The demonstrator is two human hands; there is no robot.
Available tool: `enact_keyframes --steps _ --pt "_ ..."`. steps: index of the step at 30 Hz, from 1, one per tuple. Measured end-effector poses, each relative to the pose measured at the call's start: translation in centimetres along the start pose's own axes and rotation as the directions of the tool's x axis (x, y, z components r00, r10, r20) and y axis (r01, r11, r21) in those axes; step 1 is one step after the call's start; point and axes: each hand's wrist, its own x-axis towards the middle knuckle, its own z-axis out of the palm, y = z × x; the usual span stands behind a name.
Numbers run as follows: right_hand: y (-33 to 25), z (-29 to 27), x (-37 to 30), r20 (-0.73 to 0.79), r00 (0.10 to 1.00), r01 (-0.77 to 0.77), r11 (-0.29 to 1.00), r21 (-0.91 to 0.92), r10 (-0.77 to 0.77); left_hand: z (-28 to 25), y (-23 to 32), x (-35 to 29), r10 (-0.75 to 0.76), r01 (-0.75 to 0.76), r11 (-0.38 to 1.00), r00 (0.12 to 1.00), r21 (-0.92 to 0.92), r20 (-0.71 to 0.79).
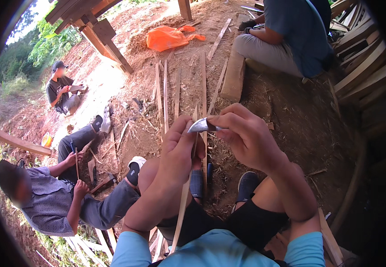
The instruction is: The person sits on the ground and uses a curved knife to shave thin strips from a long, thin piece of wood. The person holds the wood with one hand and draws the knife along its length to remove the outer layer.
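Observation:
My left hand (pixel 177 149) is closed around a thin, pale wooden strip (pixel 183 207). The strip's upper end pokes out past the fingers, and its long lower part runs down across my lap. In my right hand (pixel 253 140) is a knife (pixel 197 126) with a short, curved, shiny blade. The fingers pinch it near the base of the blade, and its handle is mostly hidden by them. The blade points left and lies against the left thumb, close to the upper part of the strip; whether its edge touches the wood cannot be made out.
Several long wooden strips (pixel 165 93) lie on the dirt ahead. Close on my left sits a person (pixel 46 200) holding a stick, with a hammer-like tool (pixel 104 183) nearby. Another person (pixel 286 40) sits by a timber block (pixel 234 78). An orange plastic bag (pixel 168 39) lies farther off.

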Motion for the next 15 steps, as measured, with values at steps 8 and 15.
enact_keyframes --steps 8,15 --pt "0.4 0.0 0.0 -0.096 0.989 0.102 0.989 -0.107 -0.113 1.5 -0.3 -1.5 0.181 -0.175 0.975 0.983 0.136 -0.033" --pt "1.7 1.3 0.4 -0.333 0.939 0.085 0.996 -0.03 -0.09 1.9 -1.1 -2.2 0.272 -0.295 0.925 0.954 0.241 0.124"
